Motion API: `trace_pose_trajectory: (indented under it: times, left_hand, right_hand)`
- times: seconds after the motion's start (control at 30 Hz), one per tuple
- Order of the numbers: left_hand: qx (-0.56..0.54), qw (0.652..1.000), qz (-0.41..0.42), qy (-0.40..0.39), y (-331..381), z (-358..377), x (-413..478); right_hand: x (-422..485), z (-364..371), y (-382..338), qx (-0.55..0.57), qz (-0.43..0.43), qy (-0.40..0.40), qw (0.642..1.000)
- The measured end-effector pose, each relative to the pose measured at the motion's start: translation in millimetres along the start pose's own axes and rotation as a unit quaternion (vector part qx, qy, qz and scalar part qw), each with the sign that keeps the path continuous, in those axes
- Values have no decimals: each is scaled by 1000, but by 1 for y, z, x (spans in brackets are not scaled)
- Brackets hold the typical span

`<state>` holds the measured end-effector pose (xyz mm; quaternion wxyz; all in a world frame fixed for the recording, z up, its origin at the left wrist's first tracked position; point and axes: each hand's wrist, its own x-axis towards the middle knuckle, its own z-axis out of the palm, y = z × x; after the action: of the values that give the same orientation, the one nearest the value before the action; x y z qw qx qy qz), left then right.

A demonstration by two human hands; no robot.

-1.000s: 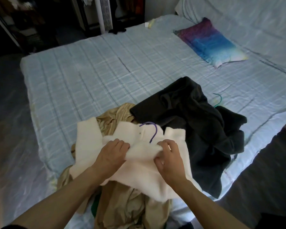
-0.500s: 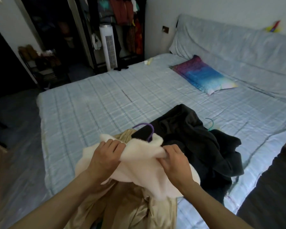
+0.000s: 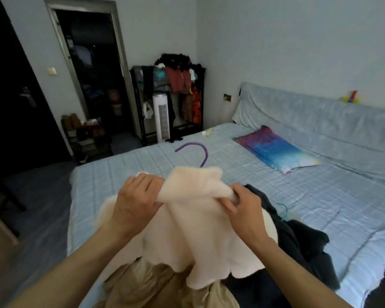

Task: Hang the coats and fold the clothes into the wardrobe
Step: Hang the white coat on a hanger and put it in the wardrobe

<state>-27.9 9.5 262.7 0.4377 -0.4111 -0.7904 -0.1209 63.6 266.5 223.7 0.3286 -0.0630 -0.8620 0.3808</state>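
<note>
Nearest: tan garment heaped at bed edge. Above it: cream fleece coat, held up, top edge bunched in the curled fingers of left hand and right hand. Behind: purple hanger hook protruding at the collar. Far: clothes rack.

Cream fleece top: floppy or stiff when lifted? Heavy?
Likely floppy: cream fleece top sags in folds below where the left hand and right hand grip it. Probably light; it bunches easily. The purple hanger hook pokes out on top; shoulders may hold shape.

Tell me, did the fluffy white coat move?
Yes, upward. The left hand and right hand lifted the white coat; its purple hook now stands well above the black coat on the bed.
</note>
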Motion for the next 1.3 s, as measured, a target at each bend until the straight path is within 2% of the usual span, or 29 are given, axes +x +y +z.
trace_pose_trajectory:
  times: [0.3,0.4,0.53,0.73,1.0,1.1,1.17,1.3]
  left_hand:
    - [47,984,14,169,-7,-82,93]
    - [68,983,-11,173,-7,-96,98]
    - [66,986,-63,139,-1,-97,76]
    - [55,991,-45,111,5,-88,56]
    - [58,996,23,67,18,-82,60]
    - [65,996,46,28,26,-80,67]
    - [61,997,37,11,24,-79,69]
    - [90,995,-20,29,20,-77,71]
  right_hand:
    - [72,-63,-89,63,-103,124,985]
    - [81,-77,-106,64,-124,157,978]
    - [73,-83,-106,63,-107,153,980]
    - [59,-75,-102,31,-109,112,987]
    - [40,-74,-106,6,-178,70,981]
    - [33,-70,-111,-20,-210,46,976]
    - [37,-76,-114,-19,-218,-2,976]
    - [57,-98,-123,-63,-253,-168,951]
